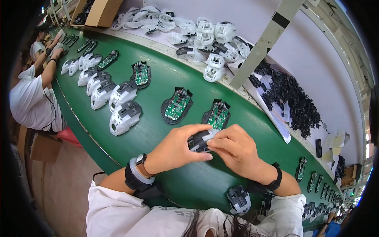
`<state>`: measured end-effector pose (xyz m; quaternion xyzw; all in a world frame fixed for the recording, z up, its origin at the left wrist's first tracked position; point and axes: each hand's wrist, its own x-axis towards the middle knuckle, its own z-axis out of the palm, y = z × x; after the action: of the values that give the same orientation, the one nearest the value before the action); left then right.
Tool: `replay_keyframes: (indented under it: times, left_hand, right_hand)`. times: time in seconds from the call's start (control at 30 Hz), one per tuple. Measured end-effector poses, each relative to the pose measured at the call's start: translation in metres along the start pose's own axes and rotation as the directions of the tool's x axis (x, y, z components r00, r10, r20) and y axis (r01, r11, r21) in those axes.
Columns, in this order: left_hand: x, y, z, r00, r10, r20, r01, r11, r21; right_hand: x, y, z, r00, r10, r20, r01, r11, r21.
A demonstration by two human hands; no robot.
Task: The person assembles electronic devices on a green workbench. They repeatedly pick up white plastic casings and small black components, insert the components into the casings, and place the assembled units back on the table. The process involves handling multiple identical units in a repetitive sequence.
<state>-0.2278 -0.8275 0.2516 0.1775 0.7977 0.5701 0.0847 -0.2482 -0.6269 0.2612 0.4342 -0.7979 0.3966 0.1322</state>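
Between my hands is a grey-and-black computer mouse top shell (pixel 200 139), partly covered by my fingers. My left hand (pixel 173 145) grips it from the left, with the thumb below and the fingers above. My right hand (pixel 238 152) is closed at its right side, fingertips pinched against the shell; any small part between them is hidden. Just beyond lies a black mouse base with a green circuit board (pixel 218 115), and a similar mouse base (pixel 177 106) sits to its left. Another grey-and-black mouse shell (pixel 239 200) rests on the green table near my body.
White-and-black mouse shells (pixel 125 117) stand in rows at left, beside more board-bearing bases (pixel 141 74). White shells (pixel 205 33) and small black parts (pixel 294 100) are heaped on the back ledge, around a metal post (pixel 268 43). A co-worker (pixel 35 96) sits at far left.
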Motion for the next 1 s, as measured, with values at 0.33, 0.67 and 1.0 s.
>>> replay_keyframes:
  times: [0.33, 0.67, 1.0]
  left_hand:
    - [0.002, -0.009, 0.0, 0.988, -0.017, -0.156, -0.009, 0.986, -0.165]
    - [0.004, -0.01, 0.004, 0.984, -0.076, -0.16, 0.021, 0.947, -0.321]
    - [0.003, -0.014, 0.003, 0.978, -0.034, -0.204, -0.036, 0.943, -0.33]
  right_hand:
    - [-0.001, 0.016, 0.004, 0.847, 0.491, 0.201, -0.531, 0.78, 0.332]
    - [0.007, 0.015, -0.008, 0.786, 0.515, 0.343, -0.614, 0.713, 0.339]
    - [-0.004, 0.015, 0.001, 0.717, 0.521, 0.463, -0.689, 0.43, 0.583]
